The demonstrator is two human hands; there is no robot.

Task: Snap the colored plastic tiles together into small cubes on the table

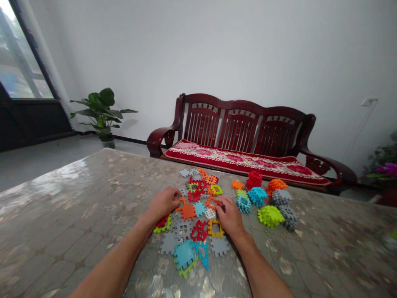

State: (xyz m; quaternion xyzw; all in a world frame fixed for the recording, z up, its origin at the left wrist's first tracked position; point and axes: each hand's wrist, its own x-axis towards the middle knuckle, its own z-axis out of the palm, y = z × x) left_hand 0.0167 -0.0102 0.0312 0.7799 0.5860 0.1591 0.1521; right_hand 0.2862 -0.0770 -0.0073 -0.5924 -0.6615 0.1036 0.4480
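Note:
Many flat, toothed plastic tiles (192,231) in red, orange, blue, grey, green and yellow lie scattered on a stone-patterned table (77,215). My left hand (163,203) rests on the pile with curled fingers touching an orange tile (187,210). My right hand (229,215) lies closed on the tiles, its fingertips pinching at an orange open-frame tile (212,202) beside a small white tile (210,214). Right of my hands stand several assembled cubes: red (254,179), orange (276,185), blue (257,195), green (270,216) and grey (287,215).
A dark wooden bench (248,128) with a red floral cushion stands just beyond the table's far edge. A potted plant (102,111) sits on the floor at the back left by a window. Purple flowers (387,169) show at the right edge.

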